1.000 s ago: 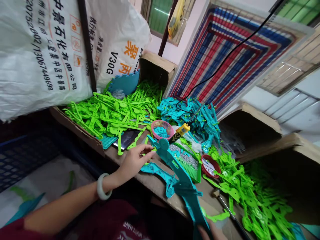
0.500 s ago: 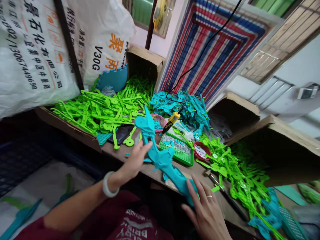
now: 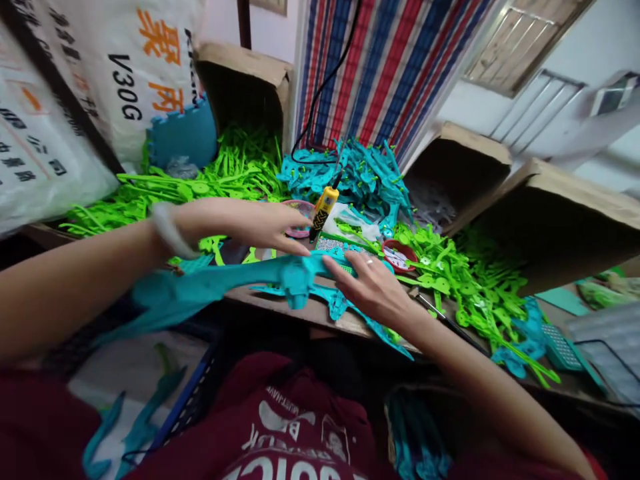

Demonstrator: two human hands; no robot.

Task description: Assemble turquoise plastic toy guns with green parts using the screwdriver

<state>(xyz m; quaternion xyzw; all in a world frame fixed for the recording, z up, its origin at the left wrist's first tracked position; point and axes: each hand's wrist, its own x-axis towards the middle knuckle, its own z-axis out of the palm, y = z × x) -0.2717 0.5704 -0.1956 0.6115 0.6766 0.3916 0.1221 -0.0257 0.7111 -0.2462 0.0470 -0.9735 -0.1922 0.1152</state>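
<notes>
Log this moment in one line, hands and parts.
left hand: at teal plastic part, contact unclear | right hand: on same part | second teal part: at table edge | lime-green parts: piled beyond

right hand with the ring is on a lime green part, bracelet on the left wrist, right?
Wrong colour: the head view shows the ringed right hand on a teal part, not lime green; the bracelet is on the left wrist.

"How was the left arm [image 3: 85, 283] set?"
"It reached inward across the front, left hand [image 3: 255, 222] roughly palm down, thumb parted from the fingers."
"And the right arm [image 3: 487, 373]?"
"It angled forward and inward; the right hand [image 3: 376, 285] showed its back, fingers bent in a hold, thumb hidden."
</notes>
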